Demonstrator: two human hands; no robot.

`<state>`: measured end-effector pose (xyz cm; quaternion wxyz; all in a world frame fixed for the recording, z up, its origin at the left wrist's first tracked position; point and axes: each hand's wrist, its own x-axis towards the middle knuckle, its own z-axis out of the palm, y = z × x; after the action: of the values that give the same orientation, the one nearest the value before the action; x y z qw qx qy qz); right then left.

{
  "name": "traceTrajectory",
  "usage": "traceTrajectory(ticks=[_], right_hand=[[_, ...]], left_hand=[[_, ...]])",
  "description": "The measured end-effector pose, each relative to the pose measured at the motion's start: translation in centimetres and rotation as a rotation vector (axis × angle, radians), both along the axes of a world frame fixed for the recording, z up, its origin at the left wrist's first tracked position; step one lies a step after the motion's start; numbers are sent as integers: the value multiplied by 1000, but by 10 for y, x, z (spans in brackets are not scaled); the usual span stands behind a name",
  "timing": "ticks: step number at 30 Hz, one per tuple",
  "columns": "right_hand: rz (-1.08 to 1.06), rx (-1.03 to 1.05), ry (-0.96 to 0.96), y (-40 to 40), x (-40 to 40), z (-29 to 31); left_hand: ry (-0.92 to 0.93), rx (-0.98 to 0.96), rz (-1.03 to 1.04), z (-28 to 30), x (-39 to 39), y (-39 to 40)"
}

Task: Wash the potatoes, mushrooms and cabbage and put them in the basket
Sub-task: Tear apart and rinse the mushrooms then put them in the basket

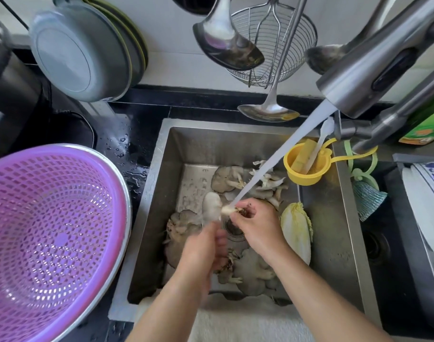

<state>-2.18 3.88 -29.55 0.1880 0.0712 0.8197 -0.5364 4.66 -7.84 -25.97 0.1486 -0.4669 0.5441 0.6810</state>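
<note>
hands [257, 218] holding mushroom [212, 209], under running water

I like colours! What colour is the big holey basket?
Purple basket, shown in the head view.

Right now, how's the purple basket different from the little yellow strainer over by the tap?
The purple basket is far larger than the yellow strainer. The basket sits tilted in a metal bowl on the counter left of the sink; the strainer hangs at the sink's back right corner. The basket holds nothing visible yet; the strainer holds a yellow sponge and a white handle. Both look like perforated plastic.
</note>
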Motion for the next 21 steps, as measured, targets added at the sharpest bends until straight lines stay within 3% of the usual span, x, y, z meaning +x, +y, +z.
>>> traceTrajectory(ticks=[1,3,7,12,16,21], right_hand=[[9,18,22,-3,4,0],[27,27,37,-11,13,2],[113,235,203,-22,27,6],[177,348,422,-23,24,9],[31,139,68,-20,13,14],[-143,-119,-205,-14,-3,17]], left_hand=[[-34,234,54,3,-3,5],[-5,456,177,-1,-14,10],[-11,545,505,-7,-31,13],[78,582,497,1,-26,18],[122,569,511,-5,-33,20],[124,449,385,-18,-42,20]])
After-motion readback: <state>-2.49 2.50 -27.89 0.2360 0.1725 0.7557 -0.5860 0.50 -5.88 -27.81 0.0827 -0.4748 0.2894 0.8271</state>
